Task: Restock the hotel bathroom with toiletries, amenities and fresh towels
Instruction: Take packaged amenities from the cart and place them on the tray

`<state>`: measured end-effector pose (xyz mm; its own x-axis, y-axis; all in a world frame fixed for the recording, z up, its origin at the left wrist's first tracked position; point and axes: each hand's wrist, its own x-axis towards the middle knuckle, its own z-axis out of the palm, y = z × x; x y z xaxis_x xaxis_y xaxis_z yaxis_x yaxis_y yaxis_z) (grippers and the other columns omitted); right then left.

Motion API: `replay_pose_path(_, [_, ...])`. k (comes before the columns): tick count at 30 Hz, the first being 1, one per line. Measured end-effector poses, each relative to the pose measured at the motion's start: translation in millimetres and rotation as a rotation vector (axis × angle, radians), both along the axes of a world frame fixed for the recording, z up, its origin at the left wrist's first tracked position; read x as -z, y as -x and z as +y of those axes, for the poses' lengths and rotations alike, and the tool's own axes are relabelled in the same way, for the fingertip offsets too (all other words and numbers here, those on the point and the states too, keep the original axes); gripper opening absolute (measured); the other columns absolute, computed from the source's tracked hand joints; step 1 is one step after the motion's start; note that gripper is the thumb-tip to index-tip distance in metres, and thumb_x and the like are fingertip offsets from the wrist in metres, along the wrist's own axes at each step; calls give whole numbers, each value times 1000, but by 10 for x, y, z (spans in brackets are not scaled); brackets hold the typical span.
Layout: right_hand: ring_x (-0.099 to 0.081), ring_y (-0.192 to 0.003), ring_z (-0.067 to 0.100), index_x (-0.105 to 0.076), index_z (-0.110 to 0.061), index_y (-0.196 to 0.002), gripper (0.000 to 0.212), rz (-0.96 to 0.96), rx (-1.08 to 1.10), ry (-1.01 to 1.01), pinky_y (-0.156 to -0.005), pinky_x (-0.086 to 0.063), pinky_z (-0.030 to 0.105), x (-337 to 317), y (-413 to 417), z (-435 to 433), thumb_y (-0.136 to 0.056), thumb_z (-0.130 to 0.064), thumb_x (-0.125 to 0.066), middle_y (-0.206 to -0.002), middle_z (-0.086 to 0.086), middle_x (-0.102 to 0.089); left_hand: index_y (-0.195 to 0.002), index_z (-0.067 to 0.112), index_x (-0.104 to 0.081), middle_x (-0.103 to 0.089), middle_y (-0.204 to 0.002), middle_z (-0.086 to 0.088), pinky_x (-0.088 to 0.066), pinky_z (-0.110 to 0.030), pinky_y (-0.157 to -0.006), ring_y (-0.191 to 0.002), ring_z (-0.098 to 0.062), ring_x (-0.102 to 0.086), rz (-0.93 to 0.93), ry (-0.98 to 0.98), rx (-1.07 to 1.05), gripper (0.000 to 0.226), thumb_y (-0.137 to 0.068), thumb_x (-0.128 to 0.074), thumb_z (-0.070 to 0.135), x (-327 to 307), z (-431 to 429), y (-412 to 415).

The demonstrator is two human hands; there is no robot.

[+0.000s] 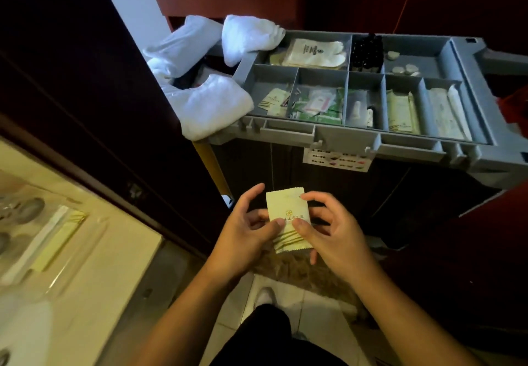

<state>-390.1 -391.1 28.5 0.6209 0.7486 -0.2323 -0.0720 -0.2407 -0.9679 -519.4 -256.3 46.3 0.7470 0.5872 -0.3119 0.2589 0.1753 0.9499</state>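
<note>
Fingers (251, 192) of the left hand (245, 231) are spread and loosely curled, its thumb pressed on the lower front of the sachet (285, 211). The right hand (334, 234) mirrors it: thumb on the front, forefinger touching the top right corner, the other fingers curled behind. The sachet is thus pinched between both hands and held upright in the air, in front of the cart (343, 137) and above the floor, with its printed side facing up at the camera and nothing else touching it. It looks flat and sealed, pale green with stripes near the bottom, and seems the same kind as those in the cart's front left compartment. The step appears to be checking or straightening one sachet before it goes to the counter (114, 251) on the left, where long packets (64, 231) lie in what seems a clear tray. To do this well, the thumbs should press lightly, near the edges, so that the wrapper does not crease or split. It would then be sensible to pass the sachet to the left hand, the one nearer the counter, which frees the right for the next item. The sachet should go down flat, print upward, squared with the packets and not on top of them. Whether the counter is wet cannot be told, so a glance first is wise. White towels (214, 102) draped over the cart's left end are not yet taken in.
</note>
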Motion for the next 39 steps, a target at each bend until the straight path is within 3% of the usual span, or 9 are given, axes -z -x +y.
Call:
replay_pose_path(4, [-76, -94, 13, -63, -37, -121, 36, -2, -77, -13, -56, -60, 48, 45, 299, 130, -91, -22, -76, -119, -14, -68, -151, 31, -38, -77, -108, 8, -62, -28, -80, -102, -14, -76, -18, -16, -43, 71, -93, -73, 11, 63, 113, 385])
replay_pose_path(12, [-77, -93, 16, -64, -34, -122, 36, -9, -207, -4, -53, -58, 38, 173, 873, 652, -92, -20, -75, -121, -9, -69, -134, 32, -52, -76, -105, -6, -64, -44, -84, -99, -26, -76, -76, -32, -224, 53, -92, -75, 9, 206, 387, 1150])
replay_pose_path(17, [-77, -91, 18, -64, -33, -121, 35, 21, -293, 16, -52, -57, 35, 213, 1357, 1121, -92, -16, -75, -120, -7, -70, -128, 31, -57, -76, -105, -5, -63, -51, -84, -98, -24, -76, -38, -56, -307, 44, -93, -76, 14, 290, 705, 1732])
replay_pose_path(22, [-77, -83, 21, -66, -31, -121, 35, -26, -362, 60, -49, -55, 29, 236, 1911, 1632, -91, -18, -76, -121, -4, -69, -120, 22, -62, -77, -100, -6, -63, -39, -79, -96, -24, -76, -28, -29, -363, 31, -94, -74, 9, 348, 1133, 2369])
replay_pose_path(26, [-76, -78, 22, -67, -34, -118, 32, -54, -436, 66, -48, -54, 27, 214, 2353, 2075, -91, -18, -77, -120, -1, -69, -115, 29, -67, -77, -98, -4, -62, -34, -75, -92, -18, -76, 4, -42, -408, 25, -94, -76, 17, 402, 1466, 2891])
replay_pose_path(30, [-66, -59, 17, -68, -38, -115, 33, -92, -502, 58, -45, -48, 30, 243, 2804, 2518, -90, -18, -78, -117, -3, -69, -115, 24, -69, -75, -92, -10, -59, -26, -75, -81, -14, -71, -4, 1, -481, 24, -94, -75, 13, 464, 1764, 3378])
replay_pose_path(36, [-73, -65, 18, -57, -51, -129, 58, -51, -596, 94, -45, -50, 27, 361, 3437, 3063, -88, -18, -82, -107, -1, -73, -114, 26, -69, -76, -97, -8, -58, -23, -75, -84, -16, -74, 18, 3, -573, 25, -94, -76, 13, 581, 2125, 4055])
replay_pose_path(39, [-76, -73, 21, -51, -54, -134, 64, -47, -628, 153, -51, -54, 32, 445, 3679, 3270, -86, -24, -83, -108, -1, -74, -113, 27, -70, -74, -98, -11, -61, -30, -79, -85, -22, -73, 24, -13, -617, 25, -93, -76, 13, 664, 2240, 4318])
